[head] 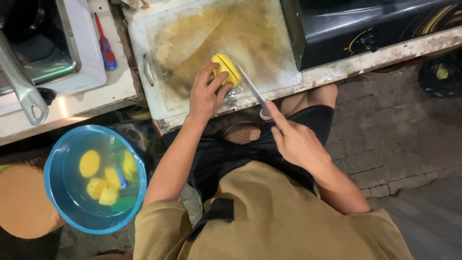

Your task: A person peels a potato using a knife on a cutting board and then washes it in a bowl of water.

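Fingers (210,79) of left hand (204,96) grip potato (227,69); knife (252,89) cutting beside.

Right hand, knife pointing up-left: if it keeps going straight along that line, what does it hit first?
The knife in the right hand already has its tip at the yellow potato that the left hand steadies on the cutting board. The potato comes first.

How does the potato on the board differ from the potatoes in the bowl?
The potato on the board is dry, held by the left hand and being sliced with the knife; the potatoes in the bowl lie untouched in water. All are peeled and yellow.
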